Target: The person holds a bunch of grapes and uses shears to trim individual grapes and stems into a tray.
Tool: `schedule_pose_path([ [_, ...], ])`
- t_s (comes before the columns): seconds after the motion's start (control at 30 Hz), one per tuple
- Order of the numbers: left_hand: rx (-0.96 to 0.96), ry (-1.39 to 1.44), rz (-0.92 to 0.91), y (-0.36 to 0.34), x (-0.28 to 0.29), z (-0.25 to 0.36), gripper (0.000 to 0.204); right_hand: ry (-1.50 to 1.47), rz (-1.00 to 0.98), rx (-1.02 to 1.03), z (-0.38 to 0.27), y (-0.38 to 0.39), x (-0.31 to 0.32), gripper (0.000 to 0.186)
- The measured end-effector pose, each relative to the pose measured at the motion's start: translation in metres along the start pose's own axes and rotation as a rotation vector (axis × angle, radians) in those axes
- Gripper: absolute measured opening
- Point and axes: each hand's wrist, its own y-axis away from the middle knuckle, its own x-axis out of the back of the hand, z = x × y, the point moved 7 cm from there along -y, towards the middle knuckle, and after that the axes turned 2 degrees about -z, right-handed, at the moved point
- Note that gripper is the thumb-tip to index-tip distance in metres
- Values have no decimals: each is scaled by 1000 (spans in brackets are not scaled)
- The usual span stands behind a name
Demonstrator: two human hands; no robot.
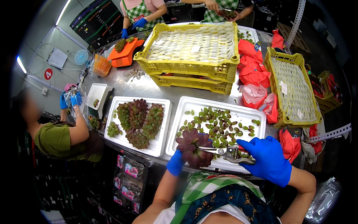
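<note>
My left hand [176, 163], in a blue glove, holds up a bunch of dark purple-red grapes [194, 146] over the near edge of a white tray [179, 115]. The bunch hides most of its fingers. My right hand [266, 158], also gloved in blue, is wrapped round the handles of a pair of snips [227, 151]. Their slim blades point left and reach the right side of the bunch. Loose green and reddish grapes [216, 120] lie scattered in the tray. To the left, a second white tray [166, 128] carries several whole bunches [138, 115].
Yellow crates [186, 67] lined with white netting stand stacked behind the trays; another yellow crate [294, 89] is at right. Red bags [253, 69] lie between them. A scale [97, 98] and an orange scale [126, 54] stand left. Co-workers [59, 134] work left and opposite.
</note>
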Motion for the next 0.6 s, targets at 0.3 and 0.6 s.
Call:
schedule_pose_path([
  [0.3, 47, -215, -39, -9, 3, -2, 40, 171, -115, 123, -17, -18, 24, 35],
  [0.6, -85, -962, -121, 5, -20, 8, 41, 196, -143, 218, -23, -25, 22, 13],
])
